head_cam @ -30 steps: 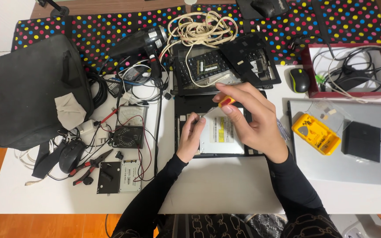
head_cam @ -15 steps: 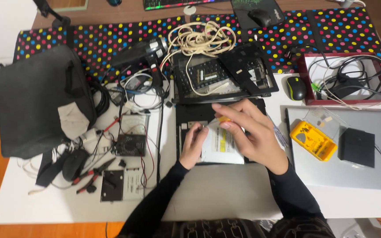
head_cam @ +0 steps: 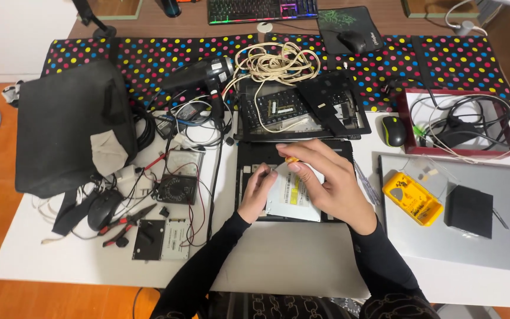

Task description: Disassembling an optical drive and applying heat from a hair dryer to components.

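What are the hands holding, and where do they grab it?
The right hand pinches a small yellow-handled tool by its handle. The left hand rests on the left edge of the silver drive, steadying it.

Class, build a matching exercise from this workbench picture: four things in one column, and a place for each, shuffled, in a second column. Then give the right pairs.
Things:
1. yellow screwdriver case
2. coiled beige cable
3. black bag
4. silver optical drive

Places:
A. at the left end of the table
B. under the person's two hands
C. on the grey laptop lid at right
D. on the dotted cloth, above the opened laptop

Pairs: 1-C, 2-D, 3-A, 4-B
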